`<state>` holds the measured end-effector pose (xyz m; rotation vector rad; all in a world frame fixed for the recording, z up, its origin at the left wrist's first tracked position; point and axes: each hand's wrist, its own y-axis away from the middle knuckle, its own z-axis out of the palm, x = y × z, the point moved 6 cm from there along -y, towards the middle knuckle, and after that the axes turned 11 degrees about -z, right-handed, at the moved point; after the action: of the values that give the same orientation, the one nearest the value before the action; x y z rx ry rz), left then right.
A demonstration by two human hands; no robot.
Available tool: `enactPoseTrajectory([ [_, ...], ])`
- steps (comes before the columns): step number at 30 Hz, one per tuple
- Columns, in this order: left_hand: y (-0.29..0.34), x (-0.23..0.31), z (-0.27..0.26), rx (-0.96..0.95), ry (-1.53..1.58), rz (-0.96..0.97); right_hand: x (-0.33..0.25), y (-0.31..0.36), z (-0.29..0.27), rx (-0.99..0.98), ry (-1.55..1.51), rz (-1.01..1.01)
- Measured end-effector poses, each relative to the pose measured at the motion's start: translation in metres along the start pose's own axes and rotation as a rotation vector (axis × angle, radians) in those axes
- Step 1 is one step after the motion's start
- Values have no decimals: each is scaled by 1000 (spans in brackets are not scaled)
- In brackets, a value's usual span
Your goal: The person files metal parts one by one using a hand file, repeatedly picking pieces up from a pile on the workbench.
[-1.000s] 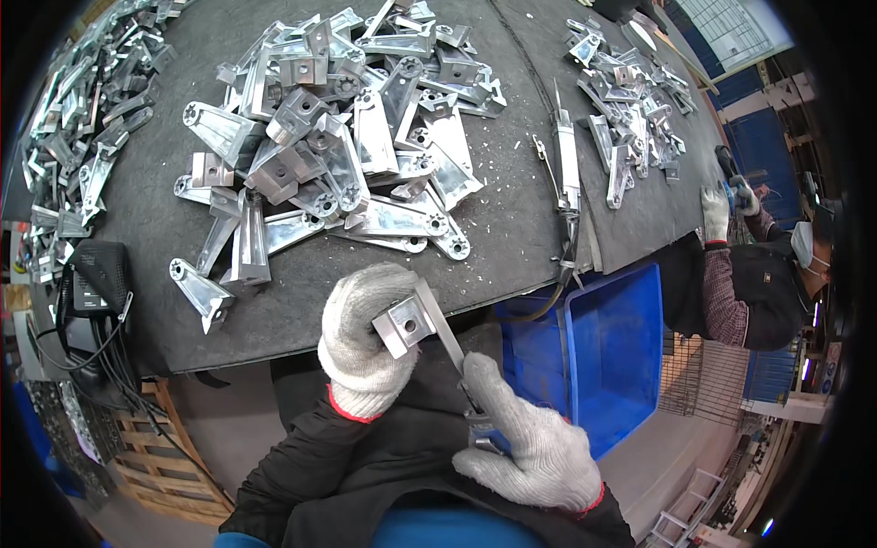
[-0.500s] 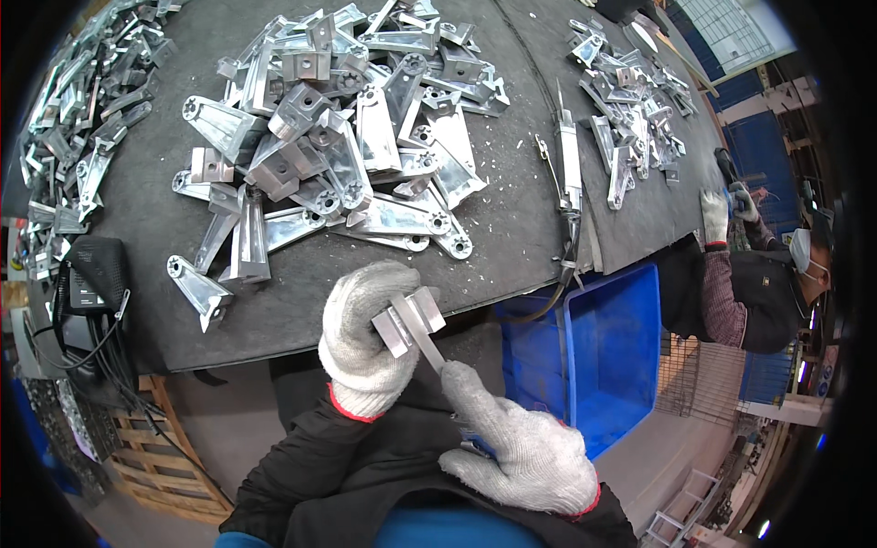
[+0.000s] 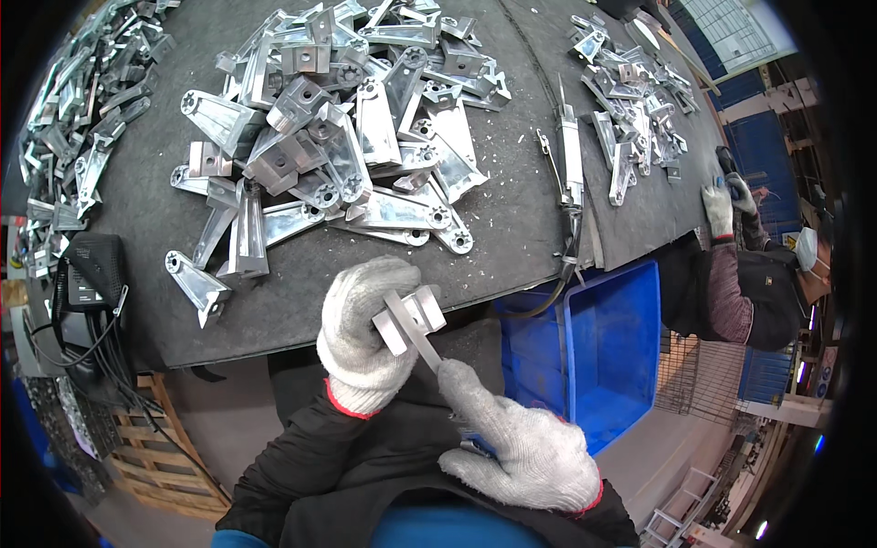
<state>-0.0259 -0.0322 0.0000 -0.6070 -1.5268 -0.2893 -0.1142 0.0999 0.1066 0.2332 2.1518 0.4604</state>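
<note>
My left hand point(image 3: 364, 333), in a white knit glove with a red cuff, is closed around a silver metal bracket point(image 3: 427, 309) just off the table's near edge. The bracket's block-shaped end sticks out from the fingers; the rest is hidden in the glove. Across that end lies a narrow flat metal file point(image 3: 413, 331), touching it. My right hand point(image 3: 534, 452), gloved the same way, grips the file from below right, its index finger stretched along the blade. A bit of blue shows under that palm, perhaps the handle.
A heap of similar brackets point(image 3: 356, 137) covers the dark table point(image 3: 301, 310). More brackets lie far left and far right. An air tool point(image 3: 570, 160) with a hose rests right of the heap. A blue bin point(image 3: 612, 365) stands below the edge. Another gloved person point(image 3: 749, 274) works at right.
The file has slid slightly left across the bracket's end, with my right hand following a little. My left hand keeps its hold, almost still. The other person's hands have shifted slightly.
</note>
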Motion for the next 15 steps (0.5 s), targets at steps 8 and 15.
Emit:
enactPoseTrajectory([
  [8,4,-4,0,-15,35,-63,-1,2,-4,-30,111,85],
  [15,4,-7,0,-5,96,-68,-4,0,-5,-110,249,162],
])
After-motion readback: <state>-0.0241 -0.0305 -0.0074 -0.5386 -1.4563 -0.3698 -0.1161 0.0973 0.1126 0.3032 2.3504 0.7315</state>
